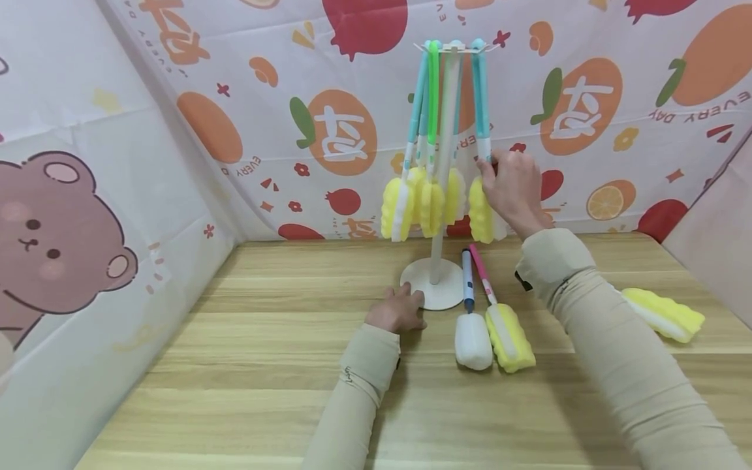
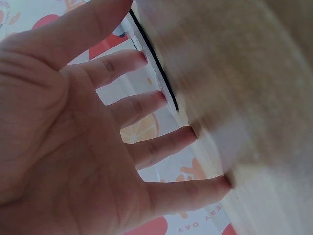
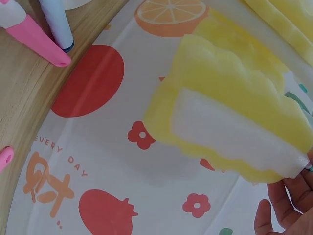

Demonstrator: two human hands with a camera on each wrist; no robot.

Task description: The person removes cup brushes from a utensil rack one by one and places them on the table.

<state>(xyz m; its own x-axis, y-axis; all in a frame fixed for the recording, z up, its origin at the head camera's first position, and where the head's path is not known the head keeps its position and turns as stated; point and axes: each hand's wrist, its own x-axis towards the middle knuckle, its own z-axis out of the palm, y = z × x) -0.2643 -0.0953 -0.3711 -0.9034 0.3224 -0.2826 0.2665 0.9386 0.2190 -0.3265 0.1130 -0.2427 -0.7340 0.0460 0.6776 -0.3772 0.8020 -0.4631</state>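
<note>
A white stand point(image 1: 448, 130) with hooks at its top holds several hanging sponge bottle brushes, most with blue handles and one with a green handle point(image 1: 433, 91). At the stand's right side, my right hand point(image 1: 514, 186) pinches the lower handle of a blue-handled sponge brush point(image 1: 480, 210), whose top is at a hook. In the right wrist view its yellow and white sponge head point(image 3: 230, 127) points away from the fingers point(image 3: 283, 203). My left hand point(image 1: 398, 309) rests at the stand's round base point(image 1: 431, 300); its spread fingers point(image 2: 151, 147) touch the base edge and the tabletop.
Right of the base lie a brush with a white head point(image 1: 473, 343) and a pink-handled brush with a yellow and white head point(image 1: 511, 336). Another yellow sponge brush point(image 1: 666, 314) lies farther right, partly behind my forearm. Printed cloth point(image 1: 282, 163) hangs behind the wooden table point(image 1: 264, 365).
</note>
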